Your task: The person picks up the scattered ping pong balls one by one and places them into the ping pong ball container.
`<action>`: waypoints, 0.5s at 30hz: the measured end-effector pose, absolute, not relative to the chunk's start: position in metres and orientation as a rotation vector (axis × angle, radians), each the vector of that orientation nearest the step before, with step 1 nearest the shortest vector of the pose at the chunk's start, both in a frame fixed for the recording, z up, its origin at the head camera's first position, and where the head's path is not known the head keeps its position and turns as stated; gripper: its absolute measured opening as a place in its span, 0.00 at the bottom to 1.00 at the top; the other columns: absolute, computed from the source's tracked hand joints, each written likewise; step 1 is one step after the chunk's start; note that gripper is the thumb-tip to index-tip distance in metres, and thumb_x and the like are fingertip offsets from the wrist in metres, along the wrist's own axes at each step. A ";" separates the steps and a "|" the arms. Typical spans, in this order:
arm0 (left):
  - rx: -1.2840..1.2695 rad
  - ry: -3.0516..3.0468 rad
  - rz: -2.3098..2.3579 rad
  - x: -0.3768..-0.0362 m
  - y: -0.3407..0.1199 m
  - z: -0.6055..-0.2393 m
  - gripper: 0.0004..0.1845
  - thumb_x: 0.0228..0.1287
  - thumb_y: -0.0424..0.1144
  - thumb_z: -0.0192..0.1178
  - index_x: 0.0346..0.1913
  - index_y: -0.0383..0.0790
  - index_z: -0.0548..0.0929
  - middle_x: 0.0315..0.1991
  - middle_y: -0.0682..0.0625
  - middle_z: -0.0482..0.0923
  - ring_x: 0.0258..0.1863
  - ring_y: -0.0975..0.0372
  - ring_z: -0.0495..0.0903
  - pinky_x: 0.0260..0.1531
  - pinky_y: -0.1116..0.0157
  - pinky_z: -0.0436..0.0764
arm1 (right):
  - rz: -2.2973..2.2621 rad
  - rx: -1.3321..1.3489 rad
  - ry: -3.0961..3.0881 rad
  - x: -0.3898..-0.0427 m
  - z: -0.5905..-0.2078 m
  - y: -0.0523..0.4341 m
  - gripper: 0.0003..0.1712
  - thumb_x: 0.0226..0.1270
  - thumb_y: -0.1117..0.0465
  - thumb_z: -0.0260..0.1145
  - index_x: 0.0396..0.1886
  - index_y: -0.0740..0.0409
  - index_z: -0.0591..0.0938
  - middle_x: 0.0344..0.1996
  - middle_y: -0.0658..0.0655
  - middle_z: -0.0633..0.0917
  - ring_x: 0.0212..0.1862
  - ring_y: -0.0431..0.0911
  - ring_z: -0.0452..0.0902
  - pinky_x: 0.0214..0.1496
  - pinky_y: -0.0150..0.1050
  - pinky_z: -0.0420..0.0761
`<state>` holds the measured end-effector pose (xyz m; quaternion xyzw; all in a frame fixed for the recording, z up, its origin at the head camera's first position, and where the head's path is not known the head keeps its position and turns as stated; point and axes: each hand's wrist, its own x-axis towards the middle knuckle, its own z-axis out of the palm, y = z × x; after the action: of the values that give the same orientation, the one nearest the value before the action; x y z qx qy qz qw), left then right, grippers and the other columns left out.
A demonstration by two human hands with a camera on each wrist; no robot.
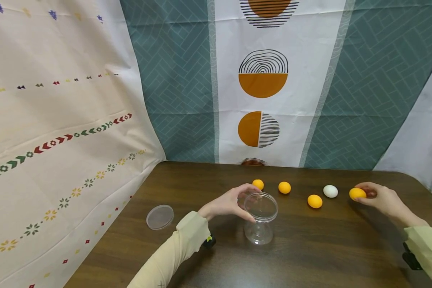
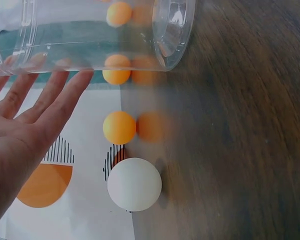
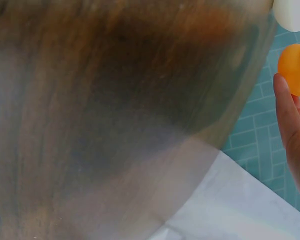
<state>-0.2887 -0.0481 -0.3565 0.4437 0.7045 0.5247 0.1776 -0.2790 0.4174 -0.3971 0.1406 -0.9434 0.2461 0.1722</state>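
Biggest risk we see: the right hand (image 1: 379,199) only pinches the orange ball (image 1: 357,193) at the fingertips, so it could pop out and roll off the worktop (image 1: 309,248), and the left hand (image 1: 230,203) just rests relaxed fingers on the jar (image 1: 260,218) rim, so a bump could tip it. The ball sits at the very tips of that right grip, far right of the jar, with the white ball (image 1: 330,191) just beside it and the lid (image 1: 160,217) well off to the left

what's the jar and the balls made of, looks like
Jar: clear, glossy plastic by the look; the table shows through its ribbed wall. Orange balls and white ball: smooth, matte, likely thin plastic like ping-pong balls, though that can't be confirmed.
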 end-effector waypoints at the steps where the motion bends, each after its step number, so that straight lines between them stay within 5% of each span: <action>1: 1.254 1.990 1.489 -0.290 -0.048 -0.359 0.36 0.41 0.27 0.71 0.56 0.35 0.66 0.54 0.36 0.67 0.51 0.48 0.70 0.40 0.54 0.76 | 0.693 0.402 -2.672 -0.279 -0.396 0.417 0.20 0.48 0.60 0.73 0.40 0.65 0.78 0.32 0.63 0.81 0.30 0.37 0.74 0.31 0.44 0.72; 6: 1.249 2.008 1.491 -0.300 -0.045 -0.372 0.36 0.41 0.28 0.72 0.56 0.41 0.67 0.54 0.37 0.68 0.51 0.48 0.70 0.40 0.55 0.76 | 0.690 0.408 -2.654 -0.278 -0.391 0.414 0.21 0.47 0.61 0.74 0.40 0.65 0.79 0.32 0.62 0.81 0.30 0.37 0.75 0.30 0.36 0.73; 15: 1.266 2.044 1.477 -0.302 -0.045 -0.376 0.36 0.42 0.30 0.72 0.56 0.47 0.67 0.54 0.44 0.69 0.50 0.53 0.71 0.40 0.56 0.76 | 0.749 0.408 -2.644 -0.275 -0.382 0.402 0.21 0.50 0.58 0.72 0.43 0.62 0.78 0.35 0.61 0.81 0.33 0.34 0.74 0.32 0.40 0.71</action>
<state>-0.3016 -0.0454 -0.3757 0.4429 0.7151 0.5168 0.1592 -0.2750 0.4018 -0.3823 0.1446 -0.9360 0.2651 0.1809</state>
